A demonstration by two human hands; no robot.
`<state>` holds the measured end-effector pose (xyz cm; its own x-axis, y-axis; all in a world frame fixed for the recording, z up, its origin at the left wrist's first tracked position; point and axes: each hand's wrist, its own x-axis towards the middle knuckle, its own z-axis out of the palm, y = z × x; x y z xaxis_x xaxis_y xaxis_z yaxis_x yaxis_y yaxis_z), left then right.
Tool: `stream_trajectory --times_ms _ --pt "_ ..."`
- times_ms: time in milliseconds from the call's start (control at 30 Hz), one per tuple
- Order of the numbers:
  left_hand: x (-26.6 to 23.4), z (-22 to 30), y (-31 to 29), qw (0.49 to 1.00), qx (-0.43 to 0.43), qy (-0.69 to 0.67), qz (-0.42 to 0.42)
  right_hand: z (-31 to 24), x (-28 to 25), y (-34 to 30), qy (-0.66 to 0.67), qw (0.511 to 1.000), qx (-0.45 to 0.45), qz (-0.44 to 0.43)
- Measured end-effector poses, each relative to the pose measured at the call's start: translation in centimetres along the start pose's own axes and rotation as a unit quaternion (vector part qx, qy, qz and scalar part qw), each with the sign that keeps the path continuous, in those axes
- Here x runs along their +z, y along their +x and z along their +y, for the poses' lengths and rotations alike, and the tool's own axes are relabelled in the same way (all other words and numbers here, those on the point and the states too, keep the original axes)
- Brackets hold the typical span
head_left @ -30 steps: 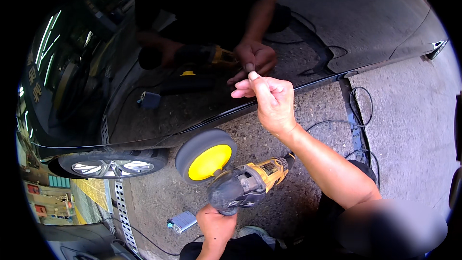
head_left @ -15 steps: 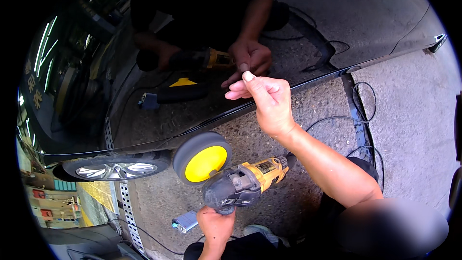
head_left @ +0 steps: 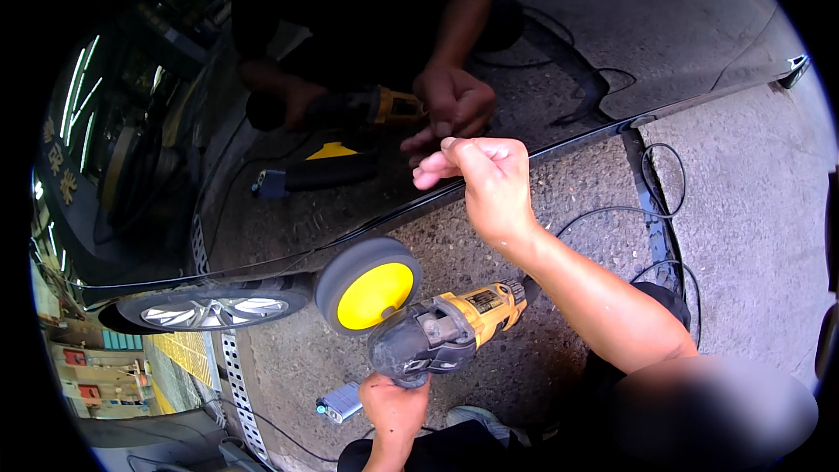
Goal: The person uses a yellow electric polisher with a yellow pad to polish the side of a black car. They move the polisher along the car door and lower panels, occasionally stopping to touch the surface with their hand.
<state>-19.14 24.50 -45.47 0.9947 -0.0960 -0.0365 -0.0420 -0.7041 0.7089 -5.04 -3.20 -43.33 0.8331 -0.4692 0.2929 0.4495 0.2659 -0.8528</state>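
My left hand [head_left: 393,406] grips the side of a yellow-and-black power polisher [head_left: 476,313] near its dark head. The polisher lies crosswise in front of me, its disc pad [head_left: 374,288] to the left, with a black rim and yellow face. My right hand [head_left: 498,188] is at the glossy black car panel [head_left: 288,218], thumb tip against its surface. The fingers are curled with the thumb bent towards the index finger; whether anything small is between them cannot be made out. The panel mirrors my arms and the polisher.
A car wheel [head_left: 214,308] with silver spokes stands left of the pad. A small grey container [head_left: 341,402] lies on the rough concrete ground [head_left: 288,376]. Black cable [head_left: 669,179] loops at the right. A perforated metal strip [head_left: 240,393] runs along the floor.
My right hand's fingers have shifted slightly at the panel. The polisher and my left hand hold nearly the same place.
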Motion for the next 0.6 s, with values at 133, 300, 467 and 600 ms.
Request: stream_trajectory --times_ms 133,300,467,600 --pt "-0.1 0.8 0.2 1.000 -0.004 -0.017 -0.007 0.0 -1.3 -0.4 0.004 0.993 0.016 0.114" --pt "-0.2 0.2 0.4 1.000 -0.008 -0.002 -0.019 -0.9 -4.2 0.9 -0.110 0.981 -0.101 0.123" --pt "-0.7 1.7 0.6 1.000 0.018 -0.008 -0.017 -0.3 -3.9 1.4 -0.110 0.984 -0.105 0.092" --pt "-0.8 1.8 0.5 1.000 0.013 -0.008 -0.019 -0.6 -3.5 1.4 -0.134 0.982 -0.098 0.095"
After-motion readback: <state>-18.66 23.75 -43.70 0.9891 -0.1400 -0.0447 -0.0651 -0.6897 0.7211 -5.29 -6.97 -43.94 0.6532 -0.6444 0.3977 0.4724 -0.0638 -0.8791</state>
